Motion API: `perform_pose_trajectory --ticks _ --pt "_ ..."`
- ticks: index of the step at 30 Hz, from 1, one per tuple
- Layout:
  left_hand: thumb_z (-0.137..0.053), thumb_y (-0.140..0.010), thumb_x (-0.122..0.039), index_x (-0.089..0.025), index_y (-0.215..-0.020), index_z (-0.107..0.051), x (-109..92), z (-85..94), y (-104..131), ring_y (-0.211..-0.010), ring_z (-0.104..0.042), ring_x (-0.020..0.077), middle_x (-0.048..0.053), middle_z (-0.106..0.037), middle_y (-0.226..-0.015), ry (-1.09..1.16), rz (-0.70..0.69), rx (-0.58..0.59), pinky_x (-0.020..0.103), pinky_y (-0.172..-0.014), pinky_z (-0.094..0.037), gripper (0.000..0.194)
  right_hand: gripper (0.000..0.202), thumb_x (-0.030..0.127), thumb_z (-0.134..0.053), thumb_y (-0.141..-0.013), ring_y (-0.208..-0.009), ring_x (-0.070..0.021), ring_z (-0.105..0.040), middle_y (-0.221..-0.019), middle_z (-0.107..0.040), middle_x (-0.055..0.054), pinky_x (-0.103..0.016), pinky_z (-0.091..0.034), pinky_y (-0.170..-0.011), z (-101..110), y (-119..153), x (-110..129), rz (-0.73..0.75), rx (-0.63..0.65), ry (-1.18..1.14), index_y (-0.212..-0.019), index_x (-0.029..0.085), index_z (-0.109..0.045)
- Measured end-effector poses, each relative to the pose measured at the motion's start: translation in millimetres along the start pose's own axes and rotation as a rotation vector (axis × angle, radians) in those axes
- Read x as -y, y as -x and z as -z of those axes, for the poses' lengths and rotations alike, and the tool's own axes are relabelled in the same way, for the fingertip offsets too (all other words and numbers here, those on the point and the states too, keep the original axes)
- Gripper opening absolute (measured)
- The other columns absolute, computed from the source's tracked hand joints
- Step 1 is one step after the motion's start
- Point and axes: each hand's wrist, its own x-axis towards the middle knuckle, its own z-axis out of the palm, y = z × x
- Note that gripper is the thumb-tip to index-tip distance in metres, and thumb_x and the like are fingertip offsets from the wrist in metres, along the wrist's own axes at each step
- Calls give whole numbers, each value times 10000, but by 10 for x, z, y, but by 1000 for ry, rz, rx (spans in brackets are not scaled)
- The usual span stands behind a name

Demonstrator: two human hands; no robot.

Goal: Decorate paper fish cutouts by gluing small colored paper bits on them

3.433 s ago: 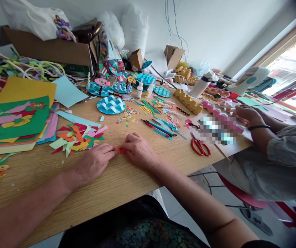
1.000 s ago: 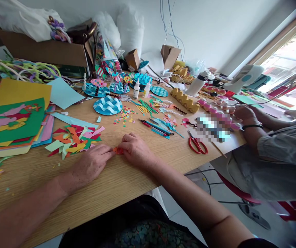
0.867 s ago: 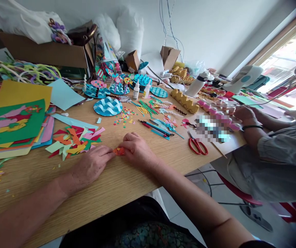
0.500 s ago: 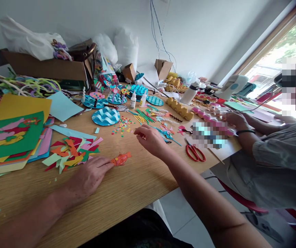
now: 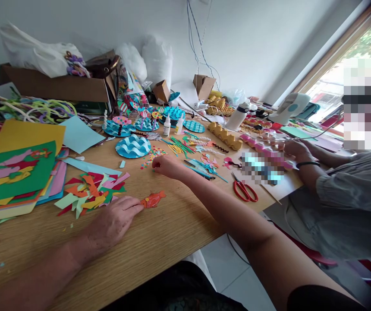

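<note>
Flat on the wooden table (image 5: 172,224), my left hand (image 5: 116,218) presses its closed fingertips on the tail end of an orange paper fish (image 5: 153,200). Over the near edge of the scattered colored paper dots (image 5: 156,153) is my right hand (image 5: 164,166), its fingers curled in a pinch; what they hold, if anything, is too small to name. Behind it lies a round blue wave-patterned disc (image 5: 133,147). Paper scraps (image 5: 90,192) are heaped left of the fish.
Stacked colored paper (image 5: 43,129) fills the left side. Red-handled scissors (image 5: 244,189), blue strips (image 5: 205,166) and glue bottles (image 5: 166,126) lie or stand beyond my right arm. At the right, a person in a grey sleeve (image 5: 344,190) works with both hands.
My right hand has moved left and slightly closer to the paper dots, uncovering dark pens by the blue strips. My left hand stays on the fish.
</note>
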Motion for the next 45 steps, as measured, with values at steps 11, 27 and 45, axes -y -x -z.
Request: perform_pose_trajectory --ticks 11,27,45 --pt "-335 -805 -50 -163 -984 -642 -14 54 -48 -924 -599 199 74 -665 -989 -7 -43 -9 341 -792 -492 373 248 110 -499 -672 -752 -137 -564 -845 -674 -25 -212 -299 -541 104 -102 37 101 135 140 -837 183 -669" --pt "-338 -800 -53 -192 -1010 -636 10 1 0 -945 -582 186 61 -651 -1001 49 -8 -26 328 -829 -482 390 236 177 -504 -709 -741 -138 -537 -876 -665 -55 -219 -298 -548 101 -33 -33 34 143 116 -882 147 -660" --pt "-315 -822 -66 -211 -1025 -614 41 -72 23 -951 -576 185 41 -644 -1015 67 9 -55 322 -825 -453 390 267 156 -484 -720 -829 -147 -587 -916 -683 -25 -215 -342 -578 164 -264 -264 -72 -10 153 -893 204 -682"
